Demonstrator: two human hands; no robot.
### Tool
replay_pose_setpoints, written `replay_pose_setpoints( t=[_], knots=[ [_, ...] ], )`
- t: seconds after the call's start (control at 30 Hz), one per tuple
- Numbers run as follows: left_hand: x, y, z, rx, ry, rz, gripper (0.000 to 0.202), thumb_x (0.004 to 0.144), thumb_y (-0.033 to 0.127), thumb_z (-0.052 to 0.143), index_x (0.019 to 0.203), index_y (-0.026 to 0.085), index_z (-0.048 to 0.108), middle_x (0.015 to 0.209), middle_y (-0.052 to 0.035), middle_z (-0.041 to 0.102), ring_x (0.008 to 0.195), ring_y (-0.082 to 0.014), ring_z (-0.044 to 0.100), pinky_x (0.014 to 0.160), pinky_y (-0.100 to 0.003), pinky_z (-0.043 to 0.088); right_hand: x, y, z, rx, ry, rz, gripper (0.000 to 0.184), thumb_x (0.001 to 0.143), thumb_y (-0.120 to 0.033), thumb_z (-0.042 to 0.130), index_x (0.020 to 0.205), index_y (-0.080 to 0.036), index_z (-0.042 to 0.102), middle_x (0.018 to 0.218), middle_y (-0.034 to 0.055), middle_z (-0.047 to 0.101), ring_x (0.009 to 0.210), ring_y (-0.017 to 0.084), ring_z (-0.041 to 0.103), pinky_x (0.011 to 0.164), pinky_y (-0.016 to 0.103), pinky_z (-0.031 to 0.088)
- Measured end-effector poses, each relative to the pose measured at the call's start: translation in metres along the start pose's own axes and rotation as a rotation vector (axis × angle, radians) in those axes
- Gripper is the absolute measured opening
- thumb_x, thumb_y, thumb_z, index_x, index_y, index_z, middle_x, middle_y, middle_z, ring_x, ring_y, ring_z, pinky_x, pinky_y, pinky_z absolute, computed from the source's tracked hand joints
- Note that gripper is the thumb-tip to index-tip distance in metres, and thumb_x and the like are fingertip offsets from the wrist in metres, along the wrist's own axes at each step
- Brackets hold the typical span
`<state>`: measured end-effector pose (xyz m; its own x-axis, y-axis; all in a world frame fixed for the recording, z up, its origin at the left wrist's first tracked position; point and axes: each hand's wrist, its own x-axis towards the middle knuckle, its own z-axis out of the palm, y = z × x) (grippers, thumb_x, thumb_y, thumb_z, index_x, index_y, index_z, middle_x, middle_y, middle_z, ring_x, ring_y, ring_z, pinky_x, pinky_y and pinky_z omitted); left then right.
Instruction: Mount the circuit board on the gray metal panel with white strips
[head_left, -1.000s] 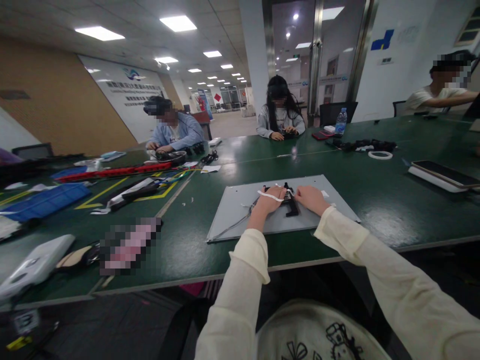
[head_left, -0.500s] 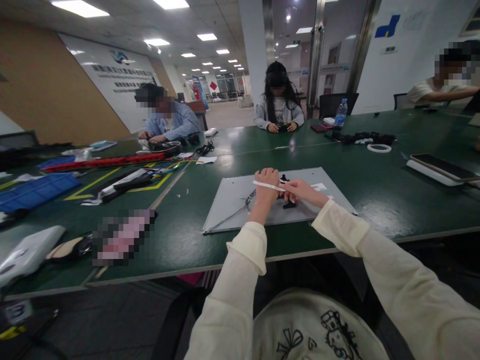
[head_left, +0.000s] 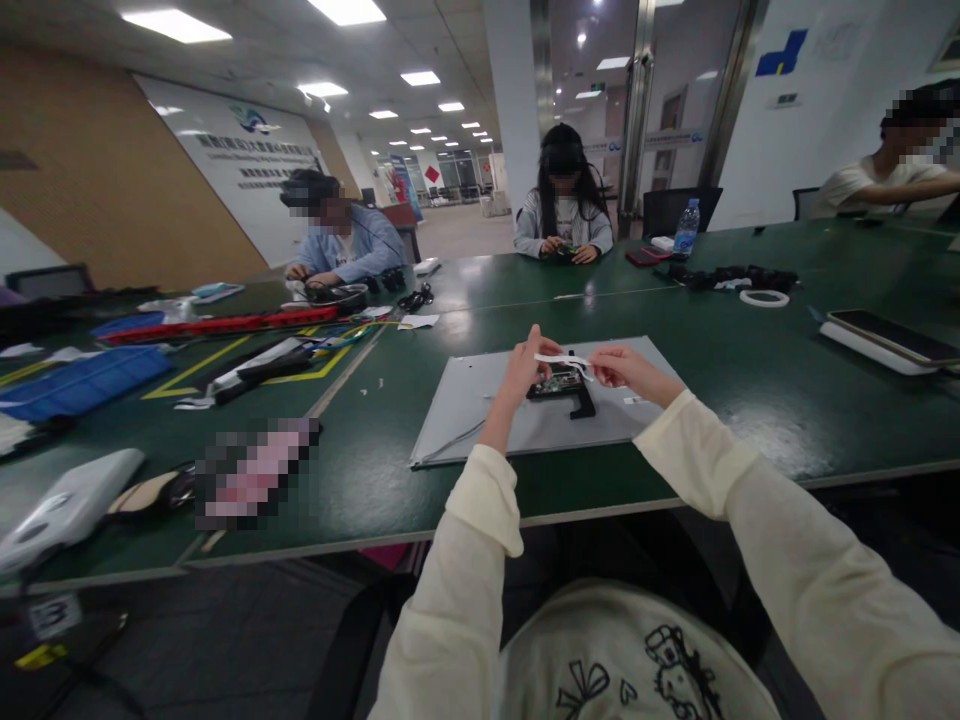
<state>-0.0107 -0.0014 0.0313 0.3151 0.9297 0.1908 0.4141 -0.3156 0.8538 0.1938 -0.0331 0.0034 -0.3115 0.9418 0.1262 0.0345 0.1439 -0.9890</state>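
Observation:
A grey flat panel (head_left: 465,400) lies on the table in front of me. On it sits a circuit board (head_left: 556,381) in a black frame, with a black angled bracket (head_left: 584,403) at its right. My right hand (head_left: 622,368) is closed, its fingertips pinching a thin white strip (head_left: 562,360) above the board. The strip runs leftward to the fingers of my left hand (head_left: 523,368), crossing in front of them. One left finger points up and the others reach over the board, apart from each other. Whether they touch the strip is unclear. A thin grey cable (head_left: 459,438) trails over the panel.
Left are a blue tray (head_left: 90,380), a pixelated pink item (head_left: 259,475) and a white device (head_left: 71,510). Right are a phone (head_left: 892,335) and a white ring (head_left: 764,298). A water bottle (head_left: 686,228) stands farther back. Other people sit around the table.
My left hand has turned and its fingers have lifted and spread. My right hand has moved slightly right with the strip, and more of the circuit board shows.

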Motion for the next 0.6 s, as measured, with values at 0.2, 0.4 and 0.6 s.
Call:
replay_pose_setpoints(
  t=[0.2, 0.4, 0.6],
  knots=[
    [-0.012, 0.009, -0.001, -0.278, -0.450, -0.263, 0.086, 0.081, 0.081, 0.014, 0.076, 0.011, 0.065, 0.068, -0.0097, 0.065, 0.047, -0.0081, 0.048, 0.041, -0.020, 0.024, 0.006, 0.012, -0.005, -0.393, 0.114, 0.007, 0.045, 0.079, -0.058, 0.054, 0.060, -0.017, 0.054, 0.049, -0.0027, 0.049, 0.045, 0.008, 0.042, 0.048, 0.021, 0.030],
    [-0.013, -0.005, 0.005, -0.005, -0.371, -0.221, 0.040, 0.079, 0.052, 0.057, 0.068, 0.013, 0.061, 0.060, -0.0014, 0.059, 0.046, -0.0060, 0.045, 0.042, -0.018, 0.023, 0.006, 0.021, -0.012, -0.771, 0.151, -0.025, 0.049, 0.085, -0.055, 0.046, 0.056, -0.016, 0.056, 0.050, 0.0006, 0.054, 0.049, 0.011, 0.047, 0.053, 0.023, 0.031],
    [-0.020, -0.011, 0.019, 0.322, -0.290, -0.101, 0.034, 0.085, 0.036, 0.047, 0.060, 0.015, 0.058, 0.046, 0.0024, 0.049, 0.043, -0.0090, 0.045, 0.049, -0.021, 0.035, 0.000, 0.023, -0.006, -1.175, 0.113, -0.060, 0.047, 0.090, -0.049, 0.046, 0.065, -0.016, 0.068, 0.066, 0.0057, 0.066, 0.064, 0.014, 0.056, 0.058, 0.025, 0.030]
  ],
)
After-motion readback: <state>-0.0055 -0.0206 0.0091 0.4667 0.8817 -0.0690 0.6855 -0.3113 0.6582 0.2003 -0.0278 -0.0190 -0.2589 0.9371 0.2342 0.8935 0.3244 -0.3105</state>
